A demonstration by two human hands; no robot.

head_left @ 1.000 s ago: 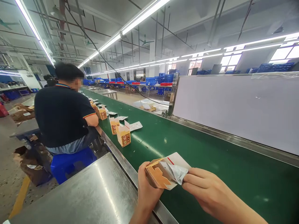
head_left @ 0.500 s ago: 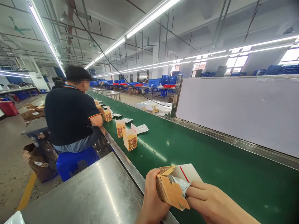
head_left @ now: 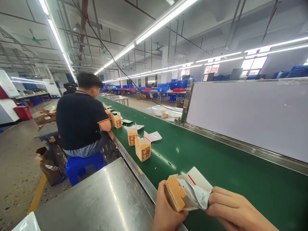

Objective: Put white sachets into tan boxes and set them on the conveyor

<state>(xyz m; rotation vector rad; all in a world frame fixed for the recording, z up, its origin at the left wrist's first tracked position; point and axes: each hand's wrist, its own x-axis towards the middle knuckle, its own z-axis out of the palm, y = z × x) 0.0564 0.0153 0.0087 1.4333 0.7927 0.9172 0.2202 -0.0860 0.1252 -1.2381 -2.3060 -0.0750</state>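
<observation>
My left hand (head_left: pixel 167 208) is wrapped round a small brown and orange carton (head_left: pixel 175 192), tilted over the near side of the belt with its open top toward the right. Its white flap with a red strip stands up at the back. A silver foil pouch (head_left: pixel 196 194) sticks partly out of the carton's mouth; the rest of it is hidden inside. The fingers of my right hand (head_left: pixel 227 203) pinch the pouch's outer end.
Open cartons (head_left: pixel 142 149) and silver pouches (head_left: pixel 155 136) stand and lie along the green conveyor belt (head_left: pixel 216 154). A steel table (head_left: pixel 96 199) borders it at left. A co-worker (head_left: pixel 80 118) sits on a blue stool (head_left: pixel 84 165). A white panel (head_left: pixel 247 115) rises beyond the belt.
My right hand has moved right, and more of the foil pouch shows outside the carton. The cartons on the belt appear slightly further right and lower, as the view has shifted.
</observation>
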